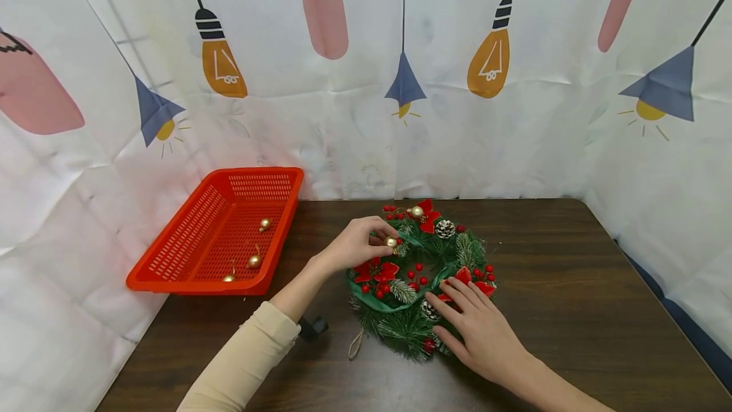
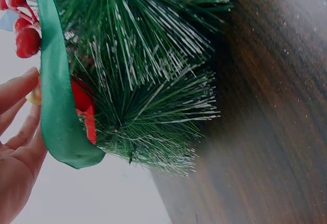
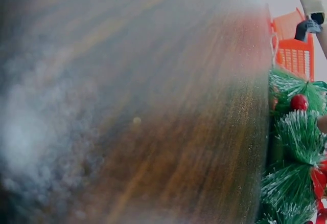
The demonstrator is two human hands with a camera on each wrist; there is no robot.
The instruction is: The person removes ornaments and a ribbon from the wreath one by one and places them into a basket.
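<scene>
In the head view, the left hand pinches 1 gold ball between thumb and fingers at the inner left of the wreath, which lies on the table. The right hand rests on the wreath's lower right, fingers loosely spread. The step in hand looks like fixing the ball among the greenery; the next move likely calls for a steady pinch while the right hand braces. The basket, with 3 balls inside, limits room leftward; the table stretches wide to the right.

In the left wrist view, green ribbon partly hides the pinch.

In the right wrist view, the right hand's fingers cannot be judged.
</scene>
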